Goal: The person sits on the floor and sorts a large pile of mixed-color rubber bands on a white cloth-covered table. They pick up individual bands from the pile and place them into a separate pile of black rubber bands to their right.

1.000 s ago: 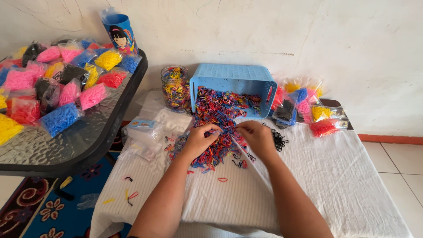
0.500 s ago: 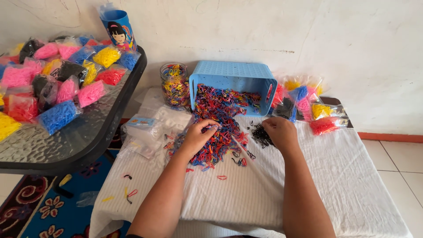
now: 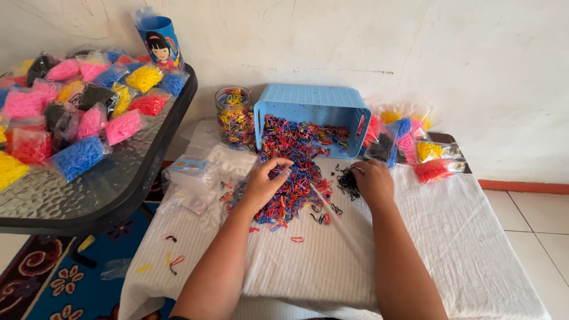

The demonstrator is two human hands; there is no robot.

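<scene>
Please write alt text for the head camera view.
Left hand rests on a multicoloured pile of rubber bands spilling from a tipped blue basket; right hand touches a small black pile on the white cloth.

This looks like a room in a home where someone sorts and packs tiny things to sell. The wall (image 3: 474, 71) is plain white and a bit scratched, and the floor has pale tiles (image 3: 533, 231) with a red strip at the bottom of the wall. A blue rug with flowers (image 3: 65, 284) lies on the floor. A low table has a white cloth (image 3: 462, 249) over it. Beside it stands a dark glass table (image 3: 118, 189) piled with little bags of coloured bands (image 3: 77, 157). A blue cup with a cartoon girl (image 3: 161, 44) sits there too.
</scene>
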